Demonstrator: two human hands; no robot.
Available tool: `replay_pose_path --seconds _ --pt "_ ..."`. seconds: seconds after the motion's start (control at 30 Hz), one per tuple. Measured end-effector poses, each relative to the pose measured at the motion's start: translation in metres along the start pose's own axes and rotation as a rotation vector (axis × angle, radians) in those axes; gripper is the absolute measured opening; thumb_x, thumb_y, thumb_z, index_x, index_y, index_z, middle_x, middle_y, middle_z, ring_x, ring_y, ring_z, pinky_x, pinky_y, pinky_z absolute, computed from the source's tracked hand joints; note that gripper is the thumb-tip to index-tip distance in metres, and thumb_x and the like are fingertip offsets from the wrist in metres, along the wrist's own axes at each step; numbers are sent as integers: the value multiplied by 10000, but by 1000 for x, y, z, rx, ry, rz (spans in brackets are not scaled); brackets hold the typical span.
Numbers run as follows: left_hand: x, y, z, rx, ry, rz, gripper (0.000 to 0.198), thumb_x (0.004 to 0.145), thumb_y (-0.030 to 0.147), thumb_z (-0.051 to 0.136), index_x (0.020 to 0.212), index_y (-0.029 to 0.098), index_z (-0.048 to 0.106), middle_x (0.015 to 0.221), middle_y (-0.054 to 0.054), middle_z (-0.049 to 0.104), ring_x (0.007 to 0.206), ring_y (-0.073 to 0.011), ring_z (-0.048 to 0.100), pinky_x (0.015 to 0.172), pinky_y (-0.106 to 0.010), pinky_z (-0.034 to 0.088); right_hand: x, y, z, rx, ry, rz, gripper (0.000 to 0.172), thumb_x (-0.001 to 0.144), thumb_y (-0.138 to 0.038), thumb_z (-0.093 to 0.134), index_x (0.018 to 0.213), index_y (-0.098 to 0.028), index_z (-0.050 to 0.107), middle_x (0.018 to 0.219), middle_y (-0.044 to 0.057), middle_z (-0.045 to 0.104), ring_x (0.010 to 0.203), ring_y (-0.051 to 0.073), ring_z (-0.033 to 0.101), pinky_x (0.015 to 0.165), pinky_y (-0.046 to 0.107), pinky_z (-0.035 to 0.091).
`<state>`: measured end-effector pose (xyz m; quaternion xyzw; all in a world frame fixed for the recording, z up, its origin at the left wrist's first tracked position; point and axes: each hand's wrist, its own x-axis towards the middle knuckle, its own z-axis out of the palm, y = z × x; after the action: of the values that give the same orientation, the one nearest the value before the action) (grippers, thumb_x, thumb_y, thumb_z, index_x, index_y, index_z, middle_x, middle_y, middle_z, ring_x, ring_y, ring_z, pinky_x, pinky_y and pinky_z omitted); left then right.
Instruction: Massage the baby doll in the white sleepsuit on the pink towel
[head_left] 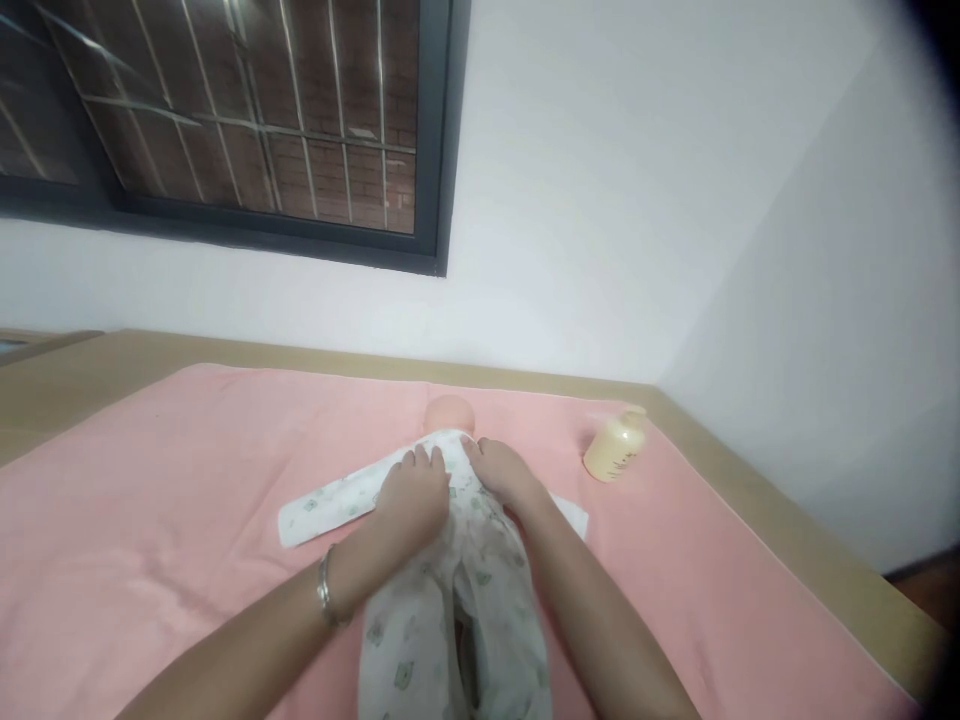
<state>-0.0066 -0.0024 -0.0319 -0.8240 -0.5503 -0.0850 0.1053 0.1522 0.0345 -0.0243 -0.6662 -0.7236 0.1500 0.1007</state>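
Note:
A baby doll lies on its back on a pink sheet, only its bald head [448, 413] showing beyond the collar. A white onesie [480, 600] with small green prints covers its body, one sleeve [326, 512] stretched out to the left and the other partly behind my right arm. On the chest of the onesie, my left hand [411, 500] is closed with its fingers curled into the cloth; a silver bracelet is on that wrist. Near the collar, my right hand [504, 472] is also closed on the fabric, its fingertips partly hidden. Between the legs, the onesie shows a dark gap.
A cream-coloured pump bottle [615, 447] leans to the right of the doll. The pink sheet [180, 470] is spread over a wooden surface [757, 500]. White walls stand behind and at the right, with a dark-framed barred window [435, 150] above.

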Motion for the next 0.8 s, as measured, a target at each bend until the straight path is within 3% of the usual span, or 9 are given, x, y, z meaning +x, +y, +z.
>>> replay_pose_path --seconds 0.13,0.3,0.4,0.47,0.67,0.8 --pt "-6 8 1 -4 27 10 463 960 365 312 1181 35 550 1183 -252 563 1140 -343 506 950 -444 370 -7 1 -10 1 -44 -6 703 972 -558 110 1102 -102 630 1115 190 648 999 274 603 883 368 374" --pt "21 -19 5 -163 -91 -153 654 932 585 246 1115 56 582 1075 -215 627 1018 -305 582 865 -375 407 -37 -15 -27 -102 -7 -152 685 990 -498 84 1031 -116 650 1051 179 666 985 265 599 931 380 329" --pt "31 -33 6 -281 -182 -156 655 939 582 173 1072 107 604 1049 -173 653 987 -278 605 846 -354 407 -44 -16 -34 -76 -57 -205 701 992 -493 53 1003 -150 664 1033 140 680 949 244 612 925 362 336" --pt "31 -35 7 -297 -181 -159 655 943 568 159 1083 101 598 1045 -175 654 994 -279 602 846 -355 406 -38 -13 -30 -58 -49 -194 706 992 -495 49 1005 -154 666 1044 136 680 939 239 618 914 357 347" --pt "14 -14 5 -77 -102 -164 512 954 366 268 1176 -13 530 1124 -268 588 1046 -331 566 905 -422 375 2 0 2 -68 14 -46 673 997 -465 89 1099 -86 635 1094 192 657 999 271 609 873 368 385" --pt "9 -10 -2 -66 -121 -144 458 938 314 293 1106 -11 569 1065 -278 601 1003 -338 582 873 -436 394 -3 -6 5 -109 53 -49 664 993 -472 107 1087 -78 633 1064 204 658 989 278 607 879 390 386"
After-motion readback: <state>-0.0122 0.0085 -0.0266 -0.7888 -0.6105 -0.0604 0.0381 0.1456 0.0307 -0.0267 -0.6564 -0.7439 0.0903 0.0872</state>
